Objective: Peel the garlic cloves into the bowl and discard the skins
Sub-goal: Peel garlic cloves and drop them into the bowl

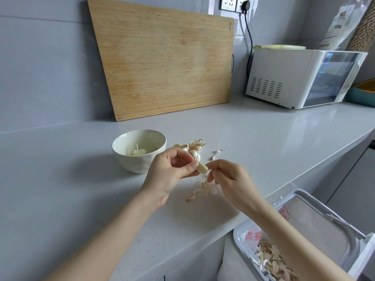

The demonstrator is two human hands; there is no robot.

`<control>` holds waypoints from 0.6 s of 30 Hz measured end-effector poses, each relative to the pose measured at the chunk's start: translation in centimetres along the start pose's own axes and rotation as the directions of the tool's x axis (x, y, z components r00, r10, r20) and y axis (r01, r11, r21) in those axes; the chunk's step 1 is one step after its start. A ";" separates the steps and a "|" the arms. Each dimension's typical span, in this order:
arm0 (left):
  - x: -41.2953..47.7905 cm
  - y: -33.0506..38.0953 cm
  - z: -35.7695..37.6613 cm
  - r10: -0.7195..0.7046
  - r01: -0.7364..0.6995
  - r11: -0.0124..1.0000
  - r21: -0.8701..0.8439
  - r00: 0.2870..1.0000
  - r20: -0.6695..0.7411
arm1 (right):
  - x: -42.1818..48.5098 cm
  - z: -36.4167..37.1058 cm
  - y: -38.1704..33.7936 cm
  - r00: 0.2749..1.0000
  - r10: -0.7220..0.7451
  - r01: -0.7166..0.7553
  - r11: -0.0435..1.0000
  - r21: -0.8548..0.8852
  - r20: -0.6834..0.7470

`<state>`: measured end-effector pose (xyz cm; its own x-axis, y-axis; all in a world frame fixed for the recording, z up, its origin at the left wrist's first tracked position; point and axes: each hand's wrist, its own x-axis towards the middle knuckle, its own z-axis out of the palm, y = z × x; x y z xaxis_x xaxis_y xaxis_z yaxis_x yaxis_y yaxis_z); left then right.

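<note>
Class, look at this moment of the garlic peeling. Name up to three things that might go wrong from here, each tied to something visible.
1. The clove is pinched at one end by the left hand, over the counter beside the bowl, not over it; it may slip and fall outside.
2. Loose skins lie on the counter near its edge; swept towards the open bin below, some might miss it.

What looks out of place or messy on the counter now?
Loose garlic skins lie scattered on the counter near its front edge, not in the bin beside it, which already holds skins. More husks sit right of the bowl. A green onion lies on top of the microwave, an odd perch. Nothing looks damaged.
</note>
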<state>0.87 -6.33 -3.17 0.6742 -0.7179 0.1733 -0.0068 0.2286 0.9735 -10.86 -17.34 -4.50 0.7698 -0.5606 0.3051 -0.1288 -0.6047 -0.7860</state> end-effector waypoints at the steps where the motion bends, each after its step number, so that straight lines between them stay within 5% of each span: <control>1: 0.0 -0.1 0.1 0.021 -0.021 0.999 0.032 1.000 -0.014 | -0.1 0.1 -0.2 1.000 0.002 -0.004 0.998 0.065 0.021; 13: 0.2 -0.3 -0.3 0.050 -0.057 0.971 0.232 0.998 0.037 | 0.2 1.5 0.1 0.979 -0.194 0.190 0.979 -0.079 -0.055; 18: -0.2 0.0 -0.1 0.145 -0.184 0.891 0.414 0.982 0.125 | 0.2 1.1 -0.1 0.970 -0.237 0.235 0.971 -0.049 -0.052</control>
<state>0.81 -6.15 -3.25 0.5686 -0.7535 0.3299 -0.4363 0.0637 0.8975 -10.03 -16.79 -4.95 0.7449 -0.4298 0.5104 0.0251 -0.7463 -0.6651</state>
